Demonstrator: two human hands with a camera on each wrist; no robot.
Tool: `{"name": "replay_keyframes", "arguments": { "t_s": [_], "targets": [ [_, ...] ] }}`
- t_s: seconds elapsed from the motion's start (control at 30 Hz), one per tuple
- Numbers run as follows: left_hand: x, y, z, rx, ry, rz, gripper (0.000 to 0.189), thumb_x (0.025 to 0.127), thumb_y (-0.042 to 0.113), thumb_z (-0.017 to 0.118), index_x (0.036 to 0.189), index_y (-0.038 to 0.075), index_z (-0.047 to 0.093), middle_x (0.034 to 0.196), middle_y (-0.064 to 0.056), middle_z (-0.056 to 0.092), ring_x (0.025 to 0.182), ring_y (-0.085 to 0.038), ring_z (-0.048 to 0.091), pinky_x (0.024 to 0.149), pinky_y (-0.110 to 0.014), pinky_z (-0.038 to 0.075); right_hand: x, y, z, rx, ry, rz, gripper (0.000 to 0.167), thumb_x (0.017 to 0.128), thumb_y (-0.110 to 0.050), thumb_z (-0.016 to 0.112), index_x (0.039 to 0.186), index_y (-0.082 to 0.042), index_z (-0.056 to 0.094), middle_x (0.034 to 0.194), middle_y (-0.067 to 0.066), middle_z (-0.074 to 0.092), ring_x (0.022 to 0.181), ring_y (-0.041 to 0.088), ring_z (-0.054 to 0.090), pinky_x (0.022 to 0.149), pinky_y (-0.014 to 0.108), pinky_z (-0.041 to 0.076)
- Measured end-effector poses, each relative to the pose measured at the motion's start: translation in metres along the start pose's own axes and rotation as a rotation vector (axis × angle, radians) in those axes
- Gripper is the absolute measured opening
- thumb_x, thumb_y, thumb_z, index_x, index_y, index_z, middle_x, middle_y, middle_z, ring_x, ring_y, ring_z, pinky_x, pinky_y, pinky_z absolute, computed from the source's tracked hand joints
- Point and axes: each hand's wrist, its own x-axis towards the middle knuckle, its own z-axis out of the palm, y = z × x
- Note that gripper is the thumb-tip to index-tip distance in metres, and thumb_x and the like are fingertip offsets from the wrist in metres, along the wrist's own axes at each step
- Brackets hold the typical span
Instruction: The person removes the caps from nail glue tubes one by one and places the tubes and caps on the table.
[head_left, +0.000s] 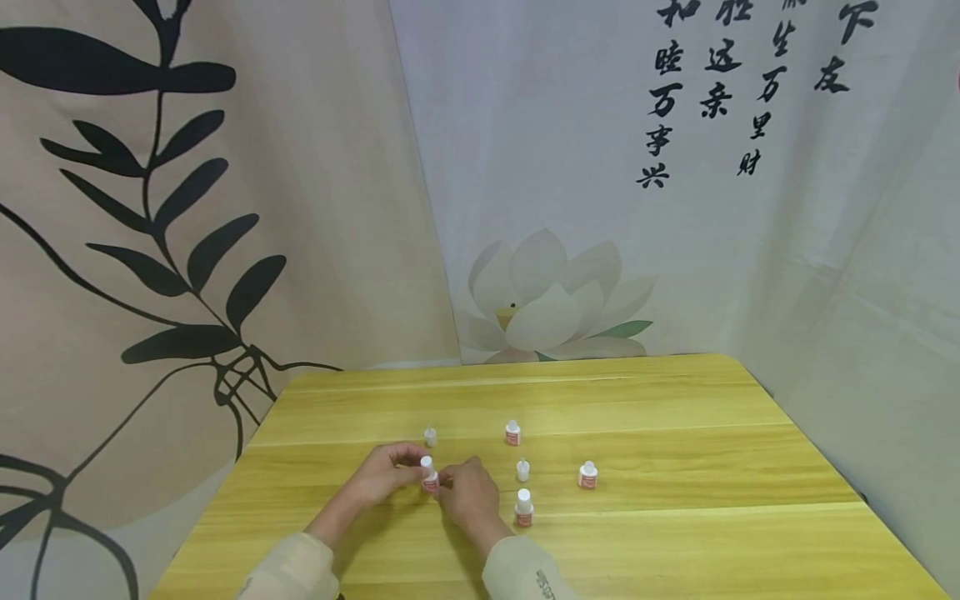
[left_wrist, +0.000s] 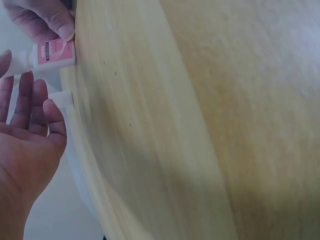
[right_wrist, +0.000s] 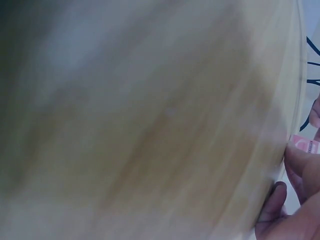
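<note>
A small white bottle (head_left: 430,482) with a pink-red label and a tall white cap stands between both hands, close over the table. My left hand (head_left: 390,473) holds it at the cap; in the left wrist view the thumb and fingers close about the white cap end. From the other side my right hand (head_left: 471,496) pinches the labelled body near its base. Part of the pink label (right_wrist: 302,144) shows past the right fingers in the right wrist view. Just behind the left hand stands a small white piece (head_left: 430,437) with a narrow tip.
On the wooden table (head_left: 675,433), right of the hands, stand a capped bottle (head_left: 523,508), a second small white piece (head_left: 522,471) and two red-labelled bottles, one farther back (head_left: 513,433) and one farther right (head_left: 588,476). A printed curtain (head_left: 337,208) hangs behind the table.
</note>
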Motion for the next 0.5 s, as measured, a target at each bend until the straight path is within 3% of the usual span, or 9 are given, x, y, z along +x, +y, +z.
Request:
{"name": "replay_keyframes", "arguments": {
  "t_s": [0.13,0.5],
  "targets": [
    [-0.0003,0.0004,0.0007,-0.010,0.006,0.006,0.028,0.092,0.017,0.070,0.113,-0.001,0.066,0.105,-0.008,0.065,0.097,-0.023,0.059,0.083,-0.045,0.050,0.0000,0.0002,0.0002,-0.001,-0.002,-0.001,0.012,0.081,-0.023,0.081,0.091,-0.017,0.079,0.085,0.004,0.055,0.076,0.017,0.052,0.064,0.035,0.047],
    [0.0039,0.0003,0.0009,0.025,0.056,-0.004,0.019,0.091,0.022,0.073,0.102,0.007,0.068,0.100,-0.005,0.066,0.097,-0.022,0.059,0.085,-0.039,0.046,0.0009,0.0000,0.0008,0.014,-0.011,0.023,0.014,0.081,-0.024,0.081,0.093,-0.016,0.079,0.086,0.005,0.054,0.074,0.017,0.051,0.062,0.035,0.046]
  ]
}}
